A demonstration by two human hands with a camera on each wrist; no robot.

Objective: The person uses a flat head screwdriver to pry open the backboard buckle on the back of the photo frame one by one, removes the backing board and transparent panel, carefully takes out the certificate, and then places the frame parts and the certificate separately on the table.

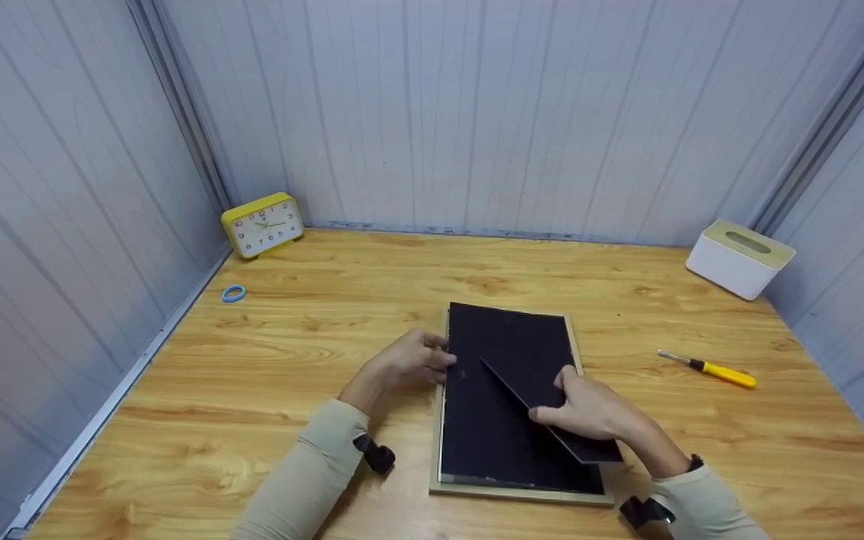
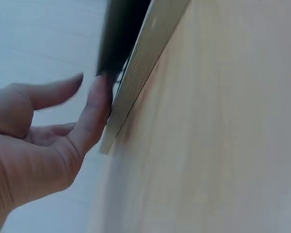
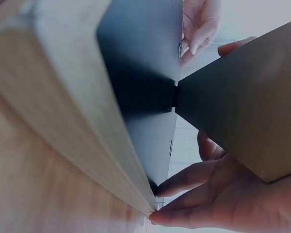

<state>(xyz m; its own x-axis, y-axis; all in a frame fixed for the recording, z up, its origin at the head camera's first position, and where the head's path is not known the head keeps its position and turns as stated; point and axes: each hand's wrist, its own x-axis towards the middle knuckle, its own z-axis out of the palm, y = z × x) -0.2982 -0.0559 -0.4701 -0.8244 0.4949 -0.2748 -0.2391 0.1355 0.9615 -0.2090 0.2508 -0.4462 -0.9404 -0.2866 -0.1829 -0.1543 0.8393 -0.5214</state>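
Note:
A picture frame (image 1: 522, 495) with a pale wooden rim lies on the table, its black backing board (image 1: 507, 330) facing up. The board's left side stands raised, with a gap between board and rim in the left wrist view. My left hand (image 1: 417, 358) is at that left edge; a fingertip touches the board, and another digit (image 2: 58, 92) stands apart from it. My right hand (image 1: 589, 405) holds the dark easel stand (image 1: 589, 448), tilted out from the backing, by its long edges. In the right wrist view, fingertips of the right hand (image 3: 218, 194) reach the frame's edge.
A yellow-handled screwdriver (image 1: 724, 373) lies right of the frame. At the back right is a white tissue box (image 1: 732, 262) with a wooden lid. A yellow alarm clock (image 1: 263, 225) and a blue ring (image 1: 233, 293) sit at the left. Panel walls (image 1: 477, 112) enclose the table.

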